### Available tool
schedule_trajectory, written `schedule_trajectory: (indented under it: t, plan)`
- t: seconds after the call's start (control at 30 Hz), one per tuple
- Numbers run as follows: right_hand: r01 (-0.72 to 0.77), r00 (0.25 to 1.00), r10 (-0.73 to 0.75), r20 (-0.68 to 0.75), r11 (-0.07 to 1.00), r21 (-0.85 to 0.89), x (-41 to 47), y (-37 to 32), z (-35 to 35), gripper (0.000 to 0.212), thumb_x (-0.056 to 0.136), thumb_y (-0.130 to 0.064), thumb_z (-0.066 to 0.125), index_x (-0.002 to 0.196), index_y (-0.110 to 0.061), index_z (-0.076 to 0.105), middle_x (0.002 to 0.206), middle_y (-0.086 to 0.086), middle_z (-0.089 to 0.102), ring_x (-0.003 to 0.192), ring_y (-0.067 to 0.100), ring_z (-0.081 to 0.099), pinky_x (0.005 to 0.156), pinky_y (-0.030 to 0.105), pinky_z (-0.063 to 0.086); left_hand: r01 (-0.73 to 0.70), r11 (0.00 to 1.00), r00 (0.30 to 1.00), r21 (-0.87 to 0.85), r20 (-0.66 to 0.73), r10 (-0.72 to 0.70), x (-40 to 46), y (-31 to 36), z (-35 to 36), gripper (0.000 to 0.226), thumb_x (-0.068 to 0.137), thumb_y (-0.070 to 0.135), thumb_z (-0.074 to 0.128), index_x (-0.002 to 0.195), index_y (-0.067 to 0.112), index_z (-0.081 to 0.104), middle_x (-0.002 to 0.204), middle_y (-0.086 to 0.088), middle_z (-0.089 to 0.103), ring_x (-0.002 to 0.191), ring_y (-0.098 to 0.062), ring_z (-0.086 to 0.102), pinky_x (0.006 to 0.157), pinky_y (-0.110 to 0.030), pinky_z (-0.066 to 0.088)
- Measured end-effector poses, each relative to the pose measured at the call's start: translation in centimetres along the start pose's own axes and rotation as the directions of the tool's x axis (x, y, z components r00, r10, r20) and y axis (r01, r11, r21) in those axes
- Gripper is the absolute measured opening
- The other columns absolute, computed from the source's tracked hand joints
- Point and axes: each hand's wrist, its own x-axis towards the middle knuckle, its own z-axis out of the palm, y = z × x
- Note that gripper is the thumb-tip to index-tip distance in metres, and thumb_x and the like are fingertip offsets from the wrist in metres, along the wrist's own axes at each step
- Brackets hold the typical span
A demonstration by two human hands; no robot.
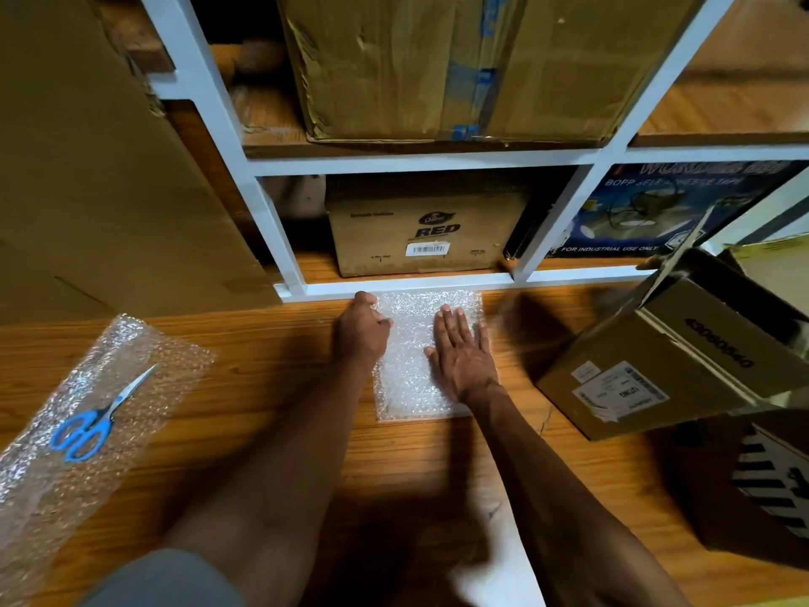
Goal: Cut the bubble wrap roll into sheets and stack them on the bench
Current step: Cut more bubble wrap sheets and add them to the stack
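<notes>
A person stands at a wooden tabletop (271, 343) in front of white shelving packed with cartons. At the far left a large sheet of cardboard (87, 168) leans upright. In front of it, on the near left, the uncut length of bubble wrap (144, 357) lies unrolled across the tabletop, and blue-handled scissors (94, 420) rest on top of it, blades closed. In the middle, against the shelf's lower rail, lies the cut bubble wrap sheet (407, 339). The left hand (361, 328) has its fingers curled at the sheet's far left corner, apparently pinching the edge. The right hand (462, 348) lies flat on the sheet, fingers straight and spread, pressing it down. The light sheet could slide or spring up once that pressure lifts, leaving a crooked stack, and the scissors could slip off the slick wrap if it is tugged. On the shelf behind, a brown carton (427, 225) reads "RED" with a barcode label. To its right a dark blue box (648, 212) reads "BOPP SELF ADHESIVE TAPE" and "FOR INDUSTRIAL USE ONLY". At the far right an open carton (648, 370) tilts on the tabletop, its printed number and label too small to read.
</notes>
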Motion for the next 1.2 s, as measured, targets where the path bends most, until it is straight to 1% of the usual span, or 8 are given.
schedule_trajectory:
  t: [0.2,0.3,0.4,0.47,0.6,0.73,1.0,1.2]
  plan:
    - [0.024,0.997,-0.021,-0.075,0.999,0.042,-1.0,-1.2,-1.1,0.078,0.096,-0.041,-0.008,0.166,-0.008,0.004,0.174,0.009,0.0,0.161,0.026,-0.004,0.128,0.044,-0.007,-0.017,1.0,0.999,0.026,-0.042,0.018,-1.4,0.4,-1.7,0.043,0.084,0.017,0.082,0.116,0.028,0.056,0.089,0.008,0.066,0.081,-0.015,0.067,0.068,-0.037,0.064]
    - [0.047,0.975,-0.018,-0.22,0.991,0.127,-2.1,-2.2,-0.9,0.056,0.108,-0.029,0.028,0.157,-0.006,0.039,0.164,0.013,0.038,0.156,0.029,0.029,0.129,0.045,0.015,0.022,1.0,1.0,-0.011,-0.019,-0.022,-2.7,0.3,-3.1,0.037,0.087,0.014,0.078,0.112,0.033,0.059,0.091,0.012,0.066,0.081,-0.01,0.066,0.068,-0.035,0.064]
    - [0.125,0.926,-0.064,-0.372,0.982,0.143,-3.4,-3.5,-0.6,0.028,0.097,-0.02,0.054,0.122,-0.011,0.064,0.118,0.013,0.07,0.115,0.036,0.064,0.108,0.042,0.044,-0.001,0.999,0.999,-0.047,0.033,0.002,-4.2,-0.4,-4.7,0.032,0.088,0.009,0.074,0.107,0.032,0.064,0.09,0.014,0.066,0.082,-0.008,0.065,0.073,-0.031,0.062]
    - [0.129,0.924,-0.062,-0.377,0.979,0.156,-4.7,-4.9,-1.0,0.028,0.09,-0.018,0.059,0.117,-0.013,0.064,0.104,0.01,0.069,0.099,0.036,0.064,0.092,0.041,0.051,-0.036,0.997,0.996,-0.063,0.077,0.041,-5.5,-1.1,-6.0,0.028,0.09,0.009,0.073,0.109,0.028,0.066,0.092,0.012,0.067,0.083,-0.006,0.065,0.07,-0.023,0.057]
    - [0.133,0.954,-0.068,-0.293,0.969,0.207,-7.3,-8.0,-1.3,0.035,0.094,-0.021,0.058,0.128,-0.016,0.059,0.112,0.01,0.067,0.105,0.035,0.061,0.085,0.043,0.053,-0.057,0.997,0.994,-0.053,0.091,0.062,-8.2,-2.9,-8.4,0.021,0.088,0.009,0.075,0.104,0.021,0.071,0.088,0.008,0.071,0.08,-0.008,0.067,0.068,-0.016,0.05]
    - [0.144,0.944,-0.06,-0.323,0.959,0.243,-8.9,-11.2,-0.6,0.022,0.104,-0.034,0.05,0.117,-0.018,0.058,0.106,0.008,0.065,0.099,0.033,0.06,0.076,0.042,0.053,-0.062,0.998,0.993,-0.012,0.098,0.063,-10.1,-6.0,-11.4,0.016,0.084,0.011,0.076,0.096,0.022,0.073,0.079,0.012,0.07,0.072,-0.008,0.066,0.065,-0.011,0.046]
    - [0.185,0.948,-0.117,-0.295,0.958,0.218,-11.1,-20.3,1.7,0.022,0.094,-0.031,0.056,0.112,-0.019,0.058,0.105,0.008,0.064,0.098,0.036,0.063,0.074,0.042,0.054,-0.101,0.994,0.989,-0.048,0.107,0.105,-11.9,-13.9,-19.9,0.013,0.086,0.01,0.071,0.097,0.016,0.074,0.083,0.0,0.075,0.074,-0.014,0.068,0.067,-0.01,0.047]
    - [0.195,0.95,-0.1,-0.295,0.93,0.312,-11.6,-32.7,3.7,0.029,0.101,-0.042,0.048,0.117,-0.021,0.057,0.108,0.008,0.065,0.098,0.037,0.064,0.073,0.042,0.053,-0.11,0.994,0.988,-0.01,0.108,0.11,-11.7,-22.7,-28.1,0.015,0.089,0.009,0.066,0.097,0.019,0.073,0.085,0.005,0.072,0.074,-0.011,0.064,0.073,-0.021,0.048]
